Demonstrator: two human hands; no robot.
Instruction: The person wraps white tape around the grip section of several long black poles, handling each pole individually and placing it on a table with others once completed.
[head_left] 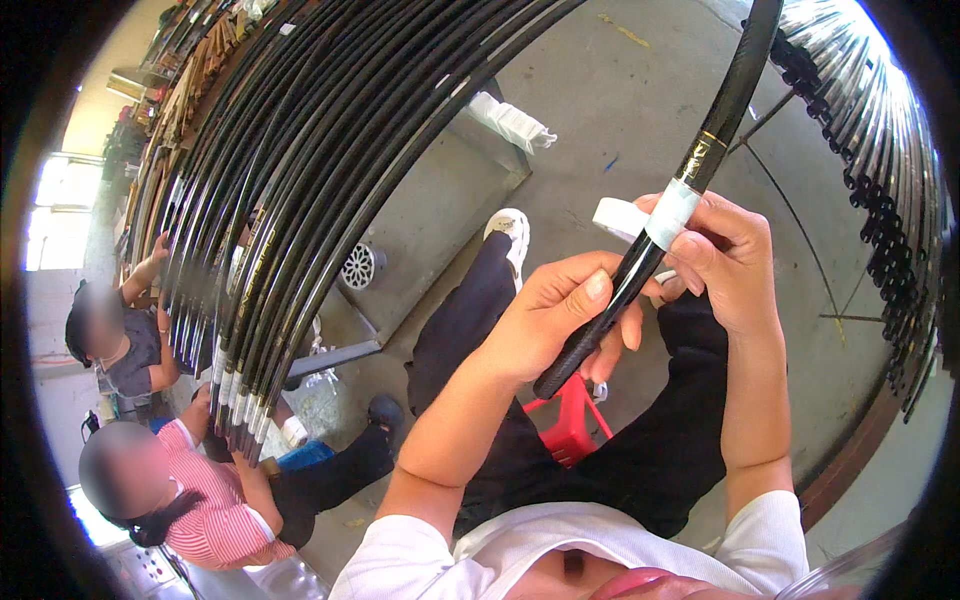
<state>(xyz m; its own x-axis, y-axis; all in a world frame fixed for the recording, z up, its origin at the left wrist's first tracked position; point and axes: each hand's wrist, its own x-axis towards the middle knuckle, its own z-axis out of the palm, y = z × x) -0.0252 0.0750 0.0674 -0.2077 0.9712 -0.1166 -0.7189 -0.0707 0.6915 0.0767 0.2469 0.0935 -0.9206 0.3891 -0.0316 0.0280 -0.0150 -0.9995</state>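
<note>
A long black pole point(738, 95), glossy and tapered like a fishing rod section with gold markings, slants across in front of me. My left hand point(562, 305) is closed round its lower part, thumb on top. A pale white tape band point(672, 212) circles the pole above that grip. At the band, my right hand point(735, 250) is closed, its thumb and fingers pinching the tape against the pole. A white tape roll point(617, 217) sits just left of the band, by the right fingertips. Part of the right fingers is hidden behind the pole.
Many similar black poles point(330, 190) lie side by side over a metal bench point(425, 230) at left. Two people point(215, 510) work at their ends. More poles point(885, 200) lean on a rack at right. Under me is a red stool point(568, 425).
</note>
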